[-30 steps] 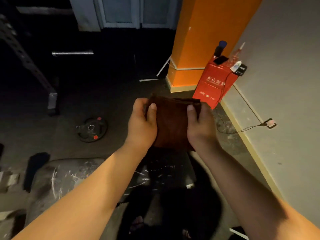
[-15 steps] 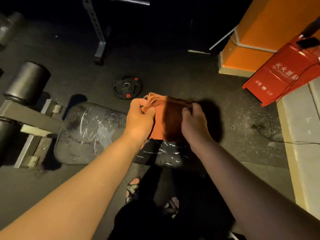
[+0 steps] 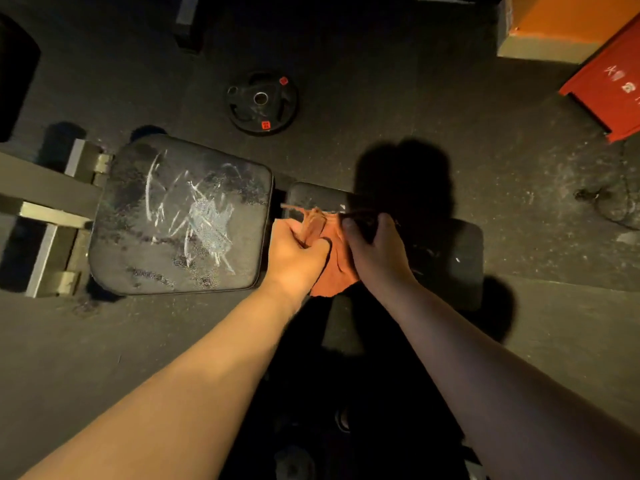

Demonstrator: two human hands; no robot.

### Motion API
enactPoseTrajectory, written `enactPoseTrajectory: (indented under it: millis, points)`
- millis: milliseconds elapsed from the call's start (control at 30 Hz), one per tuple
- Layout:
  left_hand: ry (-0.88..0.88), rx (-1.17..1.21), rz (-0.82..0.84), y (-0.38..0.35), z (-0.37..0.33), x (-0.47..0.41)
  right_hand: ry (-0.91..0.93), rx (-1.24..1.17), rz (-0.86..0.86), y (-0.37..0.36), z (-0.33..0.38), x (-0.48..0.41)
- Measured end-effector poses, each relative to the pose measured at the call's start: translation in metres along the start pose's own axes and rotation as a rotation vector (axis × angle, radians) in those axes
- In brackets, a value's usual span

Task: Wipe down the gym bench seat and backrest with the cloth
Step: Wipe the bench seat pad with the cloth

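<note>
Head view: cloth (image 3: 334, 271) was spread flat between hands a sec ago, now scrunched into a wad. Looks like prep done, wiping not started imo. Left hand (image 3: 298, 252) and right hand (image 3: 375, 251) both curled tight round it, over left end of smaller pad (image 3: 450, 261), just beside big pad (image 3: 180, 216). Can't tell if touching. Big pad streaked white, scuffed, pretty grimy.
</note>
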State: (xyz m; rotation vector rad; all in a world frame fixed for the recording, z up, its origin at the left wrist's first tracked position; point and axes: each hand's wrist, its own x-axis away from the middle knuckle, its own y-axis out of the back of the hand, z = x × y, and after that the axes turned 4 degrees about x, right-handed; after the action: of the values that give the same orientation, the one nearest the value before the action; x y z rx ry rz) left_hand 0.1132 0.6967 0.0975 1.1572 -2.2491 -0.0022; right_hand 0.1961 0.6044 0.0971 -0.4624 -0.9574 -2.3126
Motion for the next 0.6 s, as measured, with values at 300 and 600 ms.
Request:
enactPoseTrajectory:
  millis: [300,600]
  points:
    - [-0.567,-0.4,0.084,-0.021,0.115,-0.092,0.126,-0.014,-0.207,-0.091,-0.076,-0.076]
    - [-0.599,-0.388,-0.076,-0.029,0.177,-0.167,0.295,-0.068,-0.241,-0.14,-0.13,-0.15]
